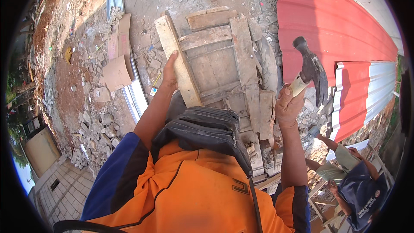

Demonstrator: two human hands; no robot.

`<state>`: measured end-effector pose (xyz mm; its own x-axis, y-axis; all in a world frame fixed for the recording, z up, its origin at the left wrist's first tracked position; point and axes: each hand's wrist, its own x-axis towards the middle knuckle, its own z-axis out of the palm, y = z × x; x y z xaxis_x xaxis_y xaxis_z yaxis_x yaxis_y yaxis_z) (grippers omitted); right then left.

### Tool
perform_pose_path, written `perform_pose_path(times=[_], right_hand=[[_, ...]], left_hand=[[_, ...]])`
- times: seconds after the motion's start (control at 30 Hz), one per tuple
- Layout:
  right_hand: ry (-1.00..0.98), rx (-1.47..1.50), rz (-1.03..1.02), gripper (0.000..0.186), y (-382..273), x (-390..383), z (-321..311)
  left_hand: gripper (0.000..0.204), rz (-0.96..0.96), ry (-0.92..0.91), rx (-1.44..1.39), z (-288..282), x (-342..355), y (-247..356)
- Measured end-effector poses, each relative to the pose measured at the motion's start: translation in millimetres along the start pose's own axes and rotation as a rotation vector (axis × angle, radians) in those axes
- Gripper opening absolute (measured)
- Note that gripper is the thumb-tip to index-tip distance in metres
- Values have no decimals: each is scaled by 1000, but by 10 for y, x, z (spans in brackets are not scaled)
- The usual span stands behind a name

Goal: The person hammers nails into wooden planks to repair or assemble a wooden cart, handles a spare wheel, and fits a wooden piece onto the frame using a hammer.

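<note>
Plank (183, 69): pale, right of left hand (170, 72), along left side of wooden frame (245, 56).
Left hand: grips plank's left edge; some fingers hidden.
Hammer (311, 67): head just beyond right hand (288, 108), claw downward.
Right hand: closed round handle, right of frame.
Farther right: red metal sheet (319, 30); co-worker (360, 194) lower down.

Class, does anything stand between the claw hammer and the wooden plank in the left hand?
Nothing visible does: between the claw hammer in the right hand and the wooden plank, the weathered wooden panel appears to lie lower.
</note>
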<state>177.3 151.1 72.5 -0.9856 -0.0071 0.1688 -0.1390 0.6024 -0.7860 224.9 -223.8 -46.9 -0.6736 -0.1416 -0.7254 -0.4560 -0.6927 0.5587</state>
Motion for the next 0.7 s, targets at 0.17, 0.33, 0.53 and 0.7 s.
perform_pose_path(times=[0.17,0.33,0.53,0.7], right_hand=[[-585,-620,96,35,450,328,275],[-147,-216,48,39,-49,-57,7],[-611,-590,249,41,-17,24,163],[10,-227,-52,42,501,-170,162]], left_hand=[[58,128,32,24,253,290,-33],[54,12,13,-2,106,-1,-9],[59,81,68,4,-80,71,-119],[53,-4,-21,-20,190,124,-73]])
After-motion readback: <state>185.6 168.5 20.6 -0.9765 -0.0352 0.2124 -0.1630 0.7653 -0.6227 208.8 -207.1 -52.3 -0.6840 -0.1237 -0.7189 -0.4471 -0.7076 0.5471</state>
